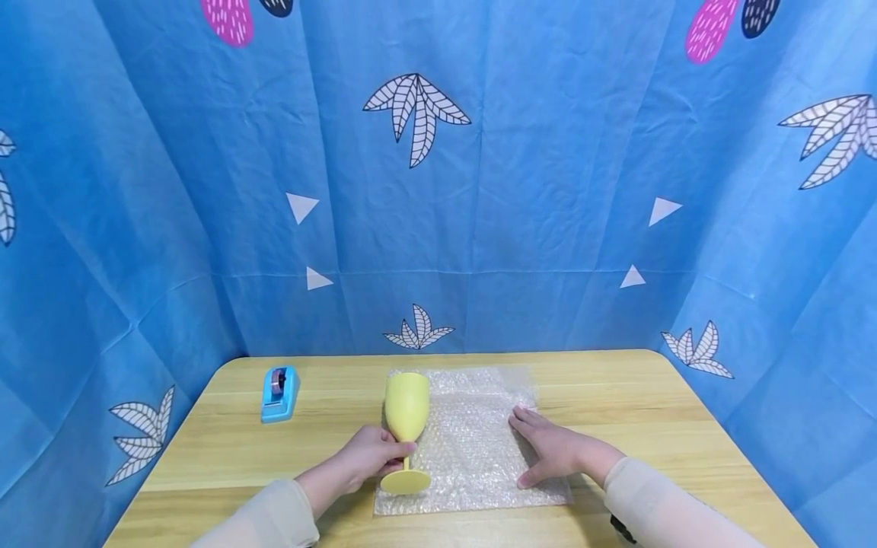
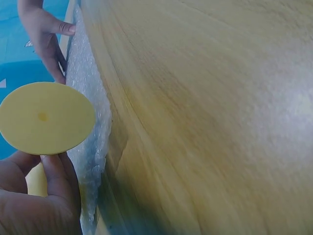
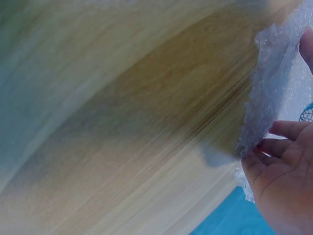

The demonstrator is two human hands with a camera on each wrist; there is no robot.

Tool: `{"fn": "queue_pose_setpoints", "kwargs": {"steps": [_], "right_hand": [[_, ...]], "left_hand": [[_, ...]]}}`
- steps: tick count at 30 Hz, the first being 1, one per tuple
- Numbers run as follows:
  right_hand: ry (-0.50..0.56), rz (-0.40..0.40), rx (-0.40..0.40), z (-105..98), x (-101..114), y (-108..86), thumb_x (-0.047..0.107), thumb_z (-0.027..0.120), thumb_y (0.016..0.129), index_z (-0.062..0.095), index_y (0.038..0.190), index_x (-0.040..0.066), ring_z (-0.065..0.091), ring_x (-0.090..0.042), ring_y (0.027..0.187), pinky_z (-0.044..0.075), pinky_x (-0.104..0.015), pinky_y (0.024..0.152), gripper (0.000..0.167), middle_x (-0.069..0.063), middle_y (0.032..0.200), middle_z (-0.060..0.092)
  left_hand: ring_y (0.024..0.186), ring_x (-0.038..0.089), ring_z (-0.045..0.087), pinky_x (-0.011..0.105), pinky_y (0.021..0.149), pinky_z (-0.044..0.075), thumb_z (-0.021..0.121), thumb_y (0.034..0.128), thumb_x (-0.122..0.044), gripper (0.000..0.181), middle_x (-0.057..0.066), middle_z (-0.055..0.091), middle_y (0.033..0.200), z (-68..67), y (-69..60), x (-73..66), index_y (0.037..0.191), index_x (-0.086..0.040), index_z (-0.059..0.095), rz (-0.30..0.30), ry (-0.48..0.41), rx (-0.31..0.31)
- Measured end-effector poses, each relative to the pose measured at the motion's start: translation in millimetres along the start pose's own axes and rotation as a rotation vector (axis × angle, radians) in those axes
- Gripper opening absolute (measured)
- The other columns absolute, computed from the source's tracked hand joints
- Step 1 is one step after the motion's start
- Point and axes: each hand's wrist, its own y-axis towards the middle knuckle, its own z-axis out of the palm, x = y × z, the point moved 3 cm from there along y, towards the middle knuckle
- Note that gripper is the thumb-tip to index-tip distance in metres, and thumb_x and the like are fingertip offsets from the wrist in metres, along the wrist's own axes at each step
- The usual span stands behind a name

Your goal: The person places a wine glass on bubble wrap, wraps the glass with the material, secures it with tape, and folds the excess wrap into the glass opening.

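Observation:
A yellow goblet is over the left part of a sheet of bubble wrap, bowl toward the back and foot toward the front. My left hand pinches its stem between thumb and fingers. Whether the goblet touches the sheet, I cannot tell. In the left wrist view the round foot faces the camera and hides most of the bowl. My right hand rests at the sheet's right edge, fingers spread and fairly straight. The right wrist view has its fingertips touching the wrap.
A blue tape dispenser with a roll of tape stands at the back left of the wooden table. Blue patterned curtain hangs behind the table and along both sides.

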Motion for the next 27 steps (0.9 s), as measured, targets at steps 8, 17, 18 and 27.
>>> {"fn": "queue_pose_setpoints", "kwargs": {"steps": [8, 17, 18, 27], "right_hand": [[0.018, -0.001, 0.001, -0.9, 2.2, -0.7, 0.050, 0.084, 0.072, 0.029, 0.152, -0.009, 0.018, -0.045, 0.148, 0.021, -0.056, 0.119, 0.113, -0.030, 0.160, 0.018], [0.061, 0.012, -0.014, -4.1, 0.9, -0.7, 0.048, 0.086, 0.070, 0.029, 0.151, -0.009, 0.019, -0.046, 0.147, 0.023, -0.057, 0.118, 0.114, -0.029, 0.160, 0.018], [0.062, 0.013, -0.015, -4.5, 1.3, -0.4, 0.047, 0.087, 0.070, 0.030, 0.151, -0.009, 0.020, -0.046, 0.147, 0.023, -0.057, 0.118, 0.114, -0.029, 0.160, 0.019], [0.053, 0.019, -0.034, -13.0, 6.8, 4.5, 0.042, 0.091, 0.066, 0.042, 0.145, -0.009, 0.035, -0.046, 0.138, 0.035, -0.056, 0.113, 0.106, -0.029, 0.153, 0.032]], "left_hand": [[0.058, 0.006, 0.059, 0.017, 0.054, 0.050, 0.075, 0.0903, -0.020, 0.026, 0.002, 0.064, 0.068, 1.8, -1.7, -1.5, 0.076, -0.003, 0.063, -0.012, 0.007, 0.004], [0.062, 0.008, 0.062, 0.018, 0.057, 0.054, 0.074, 0.0917, -0.022, 0.026, 0.003, 0.064, 0.074, 2.4, -2.4, -2.7, 0.080, -0.002, 0.062, -0.024, 0.017, 0.001], [0.063, 0.008, 0.062, 0.019, 0.057, 0.054, 0.074, 0.0917, -0.022, 0.026, 0.003, 0.064, 0.074, 2.4, -2.7, -2.8, 0.080, -0.002, 0.062, -0.028, 0.017, -0.003], [0.062, 0.009, 0.060, 0.019, 0.056, 0.053, 0.075, 0.0911, -0.021, 0.026, 0.004, 0.063, 0.074, 3.2, -3.9, -3.9, 0.081, -0.001, 0.062, -0.044, 0.053, -0.032]]}}
